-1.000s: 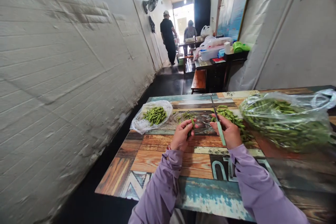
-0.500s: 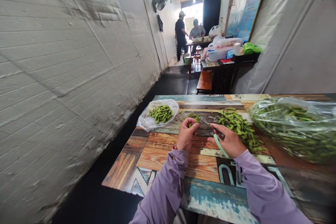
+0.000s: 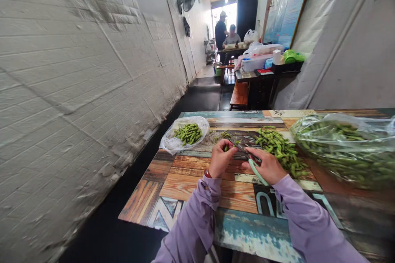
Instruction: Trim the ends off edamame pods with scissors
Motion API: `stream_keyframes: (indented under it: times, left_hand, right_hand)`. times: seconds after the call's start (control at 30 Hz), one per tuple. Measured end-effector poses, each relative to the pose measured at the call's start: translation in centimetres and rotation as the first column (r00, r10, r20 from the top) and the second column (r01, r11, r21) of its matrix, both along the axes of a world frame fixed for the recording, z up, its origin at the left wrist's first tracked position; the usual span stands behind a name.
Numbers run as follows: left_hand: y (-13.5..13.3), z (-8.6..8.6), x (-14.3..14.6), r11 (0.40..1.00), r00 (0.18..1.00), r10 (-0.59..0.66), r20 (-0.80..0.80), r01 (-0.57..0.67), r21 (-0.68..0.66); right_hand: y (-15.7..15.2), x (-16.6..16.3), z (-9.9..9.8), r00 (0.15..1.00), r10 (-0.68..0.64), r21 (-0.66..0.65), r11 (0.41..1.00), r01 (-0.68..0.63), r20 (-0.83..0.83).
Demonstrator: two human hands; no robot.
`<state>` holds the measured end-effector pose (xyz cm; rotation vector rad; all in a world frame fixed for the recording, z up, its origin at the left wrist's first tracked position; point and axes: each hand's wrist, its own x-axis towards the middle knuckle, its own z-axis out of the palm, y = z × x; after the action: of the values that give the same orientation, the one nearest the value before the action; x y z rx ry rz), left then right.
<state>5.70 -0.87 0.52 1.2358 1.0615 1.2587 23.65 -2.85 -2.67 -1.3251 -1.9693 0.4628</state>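
My left hand [image 3: 219, 159] is closed on a green edamame pod [image 3: 227, 147], mostly covered by the fingers. My right hand [image 3: 268, 166] grips scissors [image 3: 255, 169] with pale green handles, whose blades reach over to the pod at my left fingertips. Small green trimmings [image 3: 222, 134] lie on the table just beyond the left hand. Right behind the right hand spreads a loose heap of edamame pods [image 3: 279, 148]. To the left, more pods [image 3: 189, 133] rest on a clear plastic bag [image 3: 168, 141].
A large clear bag of pods [image 3: 345, 152] fills the right side of the patterned wooden table [image 3: 191, 189]. Beyond stand a bench [image 3: 239, 93] and another table laden with a plastic box [image 3: 253, 64] and bags. Two people [image 3: 220, 35] are at the far end. A white wall [image 3: 77, 74] runs along the left.
The scissors' blades have shifted slightly at my left fingertips. Far off, the standing person has moved right, behind the seated one. The view has turned a little.
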Motion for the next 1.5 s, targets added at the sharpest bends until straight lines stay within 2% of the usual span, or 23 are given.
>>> stream_keyframes:
  times: [0.27, 0.57, 0.67, 0.83, 0.97, 1.17, 1.5]
  left_hand:
    - [0.5, -0.6, -0.3, 0.988, 0.982, 0.114, -0.149, -0.096, 0.124]
    - [0.9, -1.1, -0.1, 0.987, 0.976, 0.124, -0.178, -0.103, 0.126]
    - [0.9, -1.2, -0.1, 0.992, 0.987, 0.115, -0.115, -0.107, 0.072]
    - [0.8, -1.1, -0.3, 0.989, 0.984, 0.021, 0.176, 0.005, -0.148]
    - [0.7, -0.6, -0.4, 0.968, 0.945, -0.004, 0.328, 0.086, -0.236]
    - [0.4, -0.4, -0.3, 0.953, 0.925, 0.008, 0.381, 0.108, -0.283]
    - [0.2, -0.2, -0.3, 0.956, 0.917, -0.077, 0.391, 0.18, -0.233]
  right_hand:
    - [-0.3, 0.0, 0.5, 1.0, -0.009, -0.065, 0.998, 0.008, -0.014]
    - [-0.1, 0.3, 0.3, 1.0, -0.012, -0.148, 0.989, 0.011, -0.006]
    - [0.0, 0.4, 0.2, 0.999, -0.049, -0.163, 0.985, 0.049, 0.004]
    - [0.3, 0.6, 0.5, 0.984, -0.162, -0.175, 0.973, 0.148, -0.067]
    - [0.1, 0.4, 0.8, 0.988, -0.141, -0.129, 0.983, 0.132, -0.063]
    - [-0.1, -0.1, 0.3, 0.998, -0.052, -0.024, 0.998, 0.052, 0.024]
    - [-0.3, 0.0, 0.5, 0.999, -0.002, 0.035, 0.999, 0.0, 0.039]
